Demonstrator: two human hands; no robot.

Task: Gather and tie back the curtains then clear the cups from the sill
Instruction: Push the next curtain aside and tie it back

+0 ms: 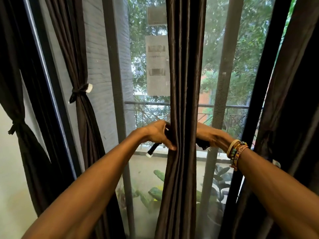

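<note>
A dark brown curtain [185,75] hangs gathered into a narrow column in the middle of the window. My left hand [158,134] grips it from the left at about waist height, and the end of a dark tie-back strap [152,150] with a white tip hangs below that hand. My right hand [206,134] reaches round the curtain's right side and holds the strap's other dark end [202,144]. Its fingers are partly hidden behind the fabric. No cups or sill are in view.
Two more dark curtains on the left, one [80,94] near the grey frame and one [19,125] against the wall, are tied with straps. Another dark curtain [293,109] hangs at the right. Outside the glass are a balcony railing [148,103] and potted plants [219,178].
</note>
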